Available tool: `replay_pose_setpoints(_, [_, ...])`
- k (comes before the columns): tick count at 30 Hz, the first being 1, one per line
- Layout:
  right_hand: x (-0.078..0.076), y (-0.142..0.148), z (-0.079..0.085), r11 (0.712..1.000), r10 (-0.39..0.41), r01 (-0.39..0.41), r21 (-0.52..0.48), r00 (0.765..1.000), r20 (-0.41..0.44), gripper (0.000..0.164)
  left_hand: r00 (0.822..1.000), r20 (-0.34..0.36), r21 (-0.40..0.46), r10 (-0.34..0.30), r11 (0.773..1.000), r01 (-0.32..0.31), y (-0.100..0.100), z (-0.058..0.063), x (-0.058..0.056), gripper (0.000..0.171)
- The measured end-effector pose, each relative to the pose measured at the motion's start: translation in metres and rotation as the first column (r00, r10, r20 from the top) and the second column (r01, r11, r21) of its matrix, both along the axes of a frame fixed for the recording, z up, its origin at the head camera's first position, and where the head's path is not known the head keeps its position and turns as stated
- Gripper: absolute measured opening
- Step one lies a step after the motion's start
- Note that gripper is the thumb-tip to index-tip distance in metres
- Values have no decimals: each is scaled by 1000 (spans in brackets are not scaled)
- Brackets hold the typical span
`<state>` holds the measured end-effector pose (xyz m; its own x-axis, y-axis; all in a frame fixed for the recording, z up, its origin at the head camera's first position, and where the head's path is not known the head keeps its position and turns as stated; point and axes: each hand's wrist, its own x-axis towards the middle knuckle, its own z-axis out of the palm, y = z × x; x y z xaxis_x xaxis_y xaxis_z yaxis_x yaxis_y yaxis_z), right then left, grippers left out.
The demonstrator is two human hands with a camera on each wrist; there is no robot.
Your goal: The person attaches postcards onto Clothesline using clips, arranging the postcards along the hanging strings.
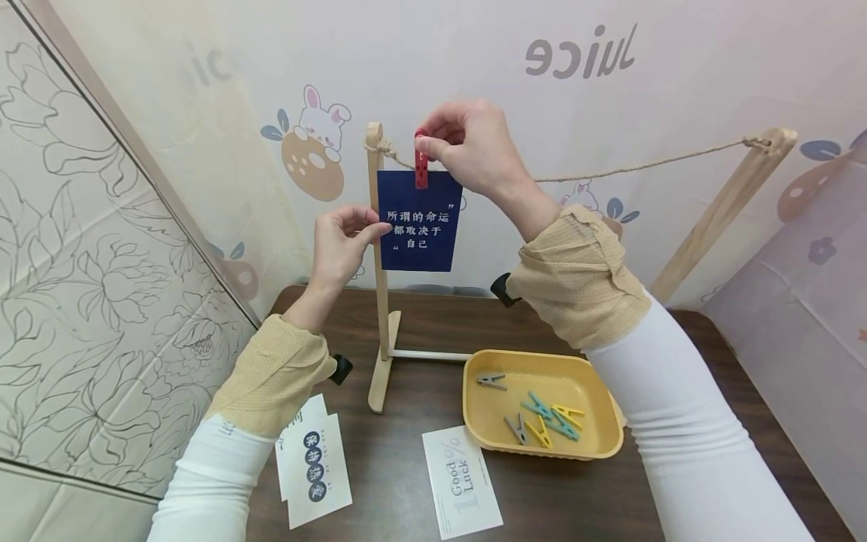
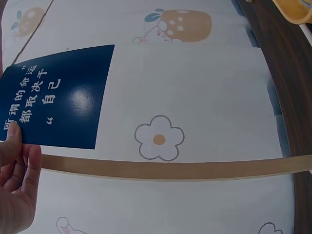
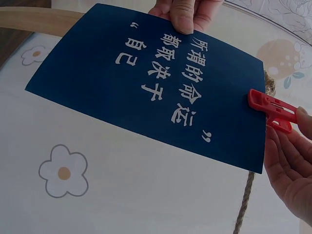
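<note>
Head view: red clip (image 1: 421, 175) pinched by right hand (image 1: 477, 147) at blue card's (image 1: 418, 258) top edge, rope (image 3: 244, 204) just behind — left edge pinched by left hand (image 1: 341, 242), long axis upright.

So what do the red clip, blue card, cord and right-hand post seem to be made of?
Red clip: probably moulded plastic, smooth, evenly coloured.
Blue card: likely stiff paper, perhaps coated; a soft gleam shows in the left wrist view.
Cord: twisted plant fibre, maybe jute, judging by its rough brown strands.
Right-hand post: apparently pale wood, smooth finish, with faint streaks like grain.
</note>
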<state>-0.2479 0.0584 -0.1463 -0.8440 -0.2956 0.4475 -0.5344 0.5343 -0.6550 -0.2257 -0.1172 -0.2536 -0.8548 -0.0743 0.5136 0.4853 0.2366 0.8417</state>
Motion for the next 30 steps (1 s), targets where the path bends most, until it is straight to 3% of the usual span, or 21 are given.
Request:
replay_pose_setpoints(6, [-1, 1, -2, 999, 17, -17, 39, 1000, 9, 16, 998, -16, 21, 63, 998, -63, -1, -12, -11, 16])
replay_pose_setpoints(11, [-1, 3, -5, 997, 23, -23, 72, 1000, 0, 20, 988, -65, -6, 137, 990, -138, 1, -14, -11, 17])
replay_pose_setpoints(19, [-1, 3, -8, 997, 46, -46, 70, 999, -3, 28, 982, -92, -63, 167, 983, -173, 3, -16, -8, 16])
replay_pose_setpoints(22, [0, 4, -9, 996, 52, -52, 67, 999, -3, 31, 980, -94, -72, 176, 980, -183, 4, -13, -4, 15])
replay_pose_setpoints(30, [3, 13, -15, 998, 20, -17, 53, 998, -53, 36, 978, -110, -66, 180, 980, -187, 14, 4, 24, 13])
